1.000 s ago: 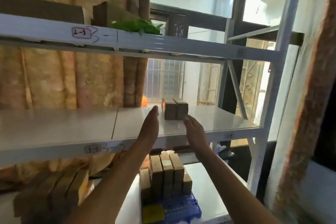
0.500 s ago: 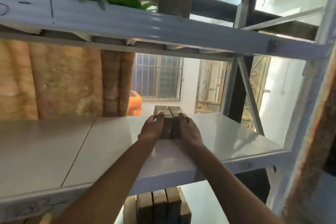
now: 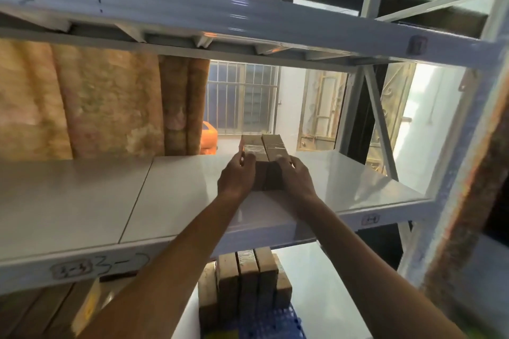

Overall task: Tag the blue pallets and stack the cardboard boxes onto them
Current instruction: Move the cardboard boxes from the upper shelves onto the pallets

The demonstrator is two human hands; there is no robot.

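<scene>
— Both hands, left hand (image 3: 237, 177) and right hand (image 3: 297, 178), clamp the paired cardboard boxes (image 3: 264, 152) on the middle shelf (image 3: 110, 201).

— Fetching step, then (mid-task, I'd judge). Next: lower them onto the blue pallet (image 3: 278, 325) below.

We reach both bare arms up and forward, forearms converging toward the middle of the view. Our left hand (image 3: 237, 175) and right hand (image 3: 297, 177) sit near each other at the same height, palms turned inward facing one another, fingers curled forward in a clamping grip, wrists nearly straight.
</scene>
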